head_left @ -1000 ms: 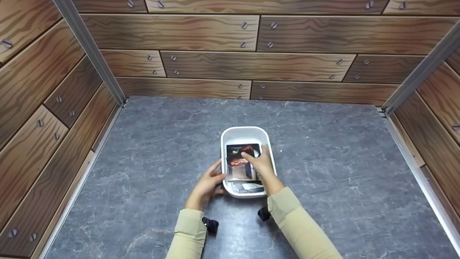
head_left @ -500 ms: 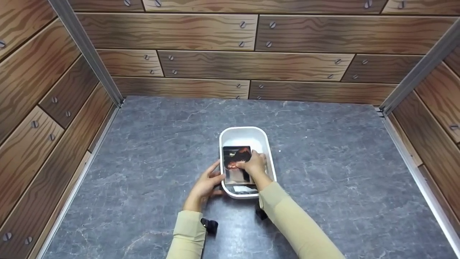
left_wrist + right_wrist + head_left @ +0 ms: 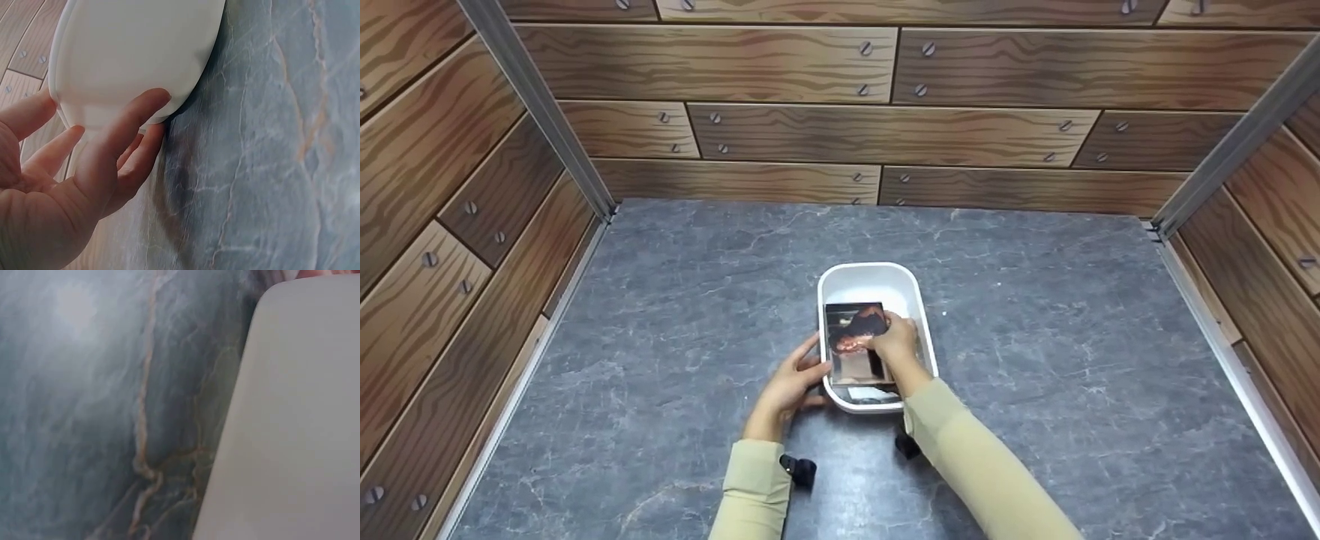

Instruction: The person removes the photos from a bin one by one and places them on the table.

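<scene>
A white rectangular tub (image 3: 866,274) with rounded corners stands on the marbled surface. Inside it lies a glossy picture card (image 3: 851,367), dark with reddish shapes; another picture shows below its near edge. My right hand (image 3: 898,346) reaches into the tub and pinches the card at its right side, thumb on top; the other fingertips are hidden. Against the tub's left wall, my left hand (image 3: 791,382) touches with loosely spread fingers, its thumb at the rim. The left wrist view shows these fingers (image 3: 135,112) on the outer wall. The right wrist view has mostly tub wall (image 3: 292,416).
The grey marbled tabletop (image 3: 697,300) surrounds the tub. A wood-patterned wall (image 3: 780,135) closes the back, with matching panels (image 3: 457,225) at both sides. Metal strips (image 3: 1245,390) edge the surface. Dark wrist cameras (image 3: 801,471) hang under the sleeves.
My right hand has shifted left and slightly nearer, and the card has slid left and towards me against the tub's left wall. In the last half second little moved. The left hand stays.
</scene>
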Demonstrator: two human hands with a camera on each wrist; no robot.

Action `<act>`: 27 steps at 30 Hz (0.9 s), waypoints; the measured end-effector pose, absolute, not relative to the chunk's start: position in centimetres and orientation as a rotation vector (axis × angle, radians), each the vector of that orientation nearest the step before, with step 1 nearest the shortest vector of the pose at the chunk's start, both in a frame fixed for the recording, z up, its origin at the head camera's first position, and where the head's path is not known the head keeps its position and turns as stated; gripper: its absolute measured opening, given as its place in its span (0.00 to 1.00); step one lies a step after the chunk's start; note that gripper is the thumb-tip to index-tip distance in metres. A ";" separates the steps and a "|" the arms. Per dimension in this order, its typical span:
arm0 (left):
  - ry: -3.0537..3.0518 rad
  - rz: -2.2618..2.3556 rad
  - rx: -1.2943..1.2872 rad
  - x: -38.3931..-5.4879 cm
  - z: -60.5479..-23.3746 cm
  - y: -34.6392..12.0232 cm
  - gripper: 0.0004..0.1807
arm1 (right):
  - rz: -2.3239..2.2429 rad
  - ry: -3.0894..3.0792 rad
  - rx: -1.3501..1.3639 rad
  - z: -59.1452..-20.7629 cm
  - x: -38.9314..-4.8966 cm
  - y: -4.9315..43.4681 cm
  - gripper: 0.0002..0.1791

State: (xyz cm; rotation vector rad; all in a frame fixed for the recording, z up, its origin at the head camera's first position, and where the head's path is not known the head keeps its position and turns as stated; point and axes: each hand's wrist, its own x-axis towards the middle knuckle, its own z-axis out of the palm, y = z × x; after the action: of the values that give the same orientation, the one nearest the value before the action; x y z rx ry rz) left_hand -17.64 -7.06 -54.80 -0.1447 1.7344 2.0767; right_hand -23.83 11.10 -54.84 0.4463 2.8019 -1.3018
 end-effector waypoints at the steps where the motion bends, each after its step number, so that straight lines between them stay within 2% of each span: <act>1: 1.739 2.077 -0.140 -17.6 -54.8 -7.0 0.36 | -1.306 2.802 0.439 -54.8 -23.8 11.2 0.37; 12: 1.734 2.086 -0.158 -17.6 -54.7 -6.5 0.35 | -1.467 2.619 0.468 -54.3 -23.2 12.0 0.33; 22: 1.755 2.064 -0.122 -17.5 -54.6 -6.9 0.34 | -1.392 2.636 0.366 -54.1 -22.9 12.0 0.31; 27: 1.774 2.057 -0.115 -17.5 -54.6 -7.0 0.34 | -1.360 2.687 0.290 -53.9 -22.8 11.7 0.25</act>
State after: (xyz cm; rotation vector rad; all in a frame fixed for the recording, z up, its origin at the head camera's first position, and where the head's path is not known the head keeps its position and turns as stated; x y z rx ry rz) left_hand -17.54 -6.98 -54.56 -0.1150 1.7743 2.0571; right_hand -22.80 11.73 -53.89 0.2896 2.6871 -1.3600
